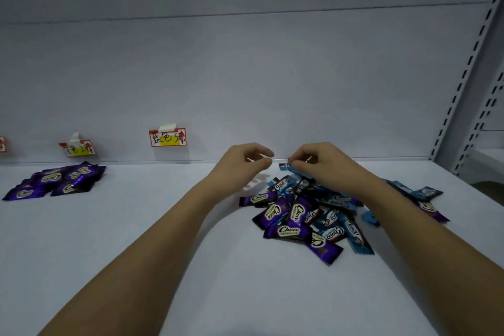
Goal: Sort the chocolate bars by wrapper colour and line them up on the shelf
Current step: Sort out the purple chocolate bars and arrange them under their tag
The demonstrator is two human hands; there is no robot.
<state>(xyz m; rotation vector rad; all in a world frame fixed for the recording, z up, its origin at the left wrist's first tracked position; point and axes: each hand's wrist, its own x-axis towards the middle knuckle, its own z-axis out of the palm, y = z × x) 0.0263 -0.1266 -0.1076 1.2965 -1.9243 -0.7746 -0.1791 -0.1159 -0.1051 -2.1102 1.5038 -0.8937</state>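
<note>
A mixed heap of purple and blue chocolate bars [308, 215] lies on the white shelf [136, 226] at centre right. My right hand [313, 163] pinches the end of a blue bar [289, 168] at the far edge of the heap. My left hand [245, 161] hovers just left of it with fingers curled and thumb near the fingertips, holding nothing. A group of purple bars [57, 181] lies at the far left, below a paper label.
Two paper labels [167, 137] [77, 148] are taped to the back wall, and part of a third shows at the left edge. A perforated metal upright [463, 90] stands at the right. A few blue and purple bars [425, 196] lie behind my right forearm.
</note>
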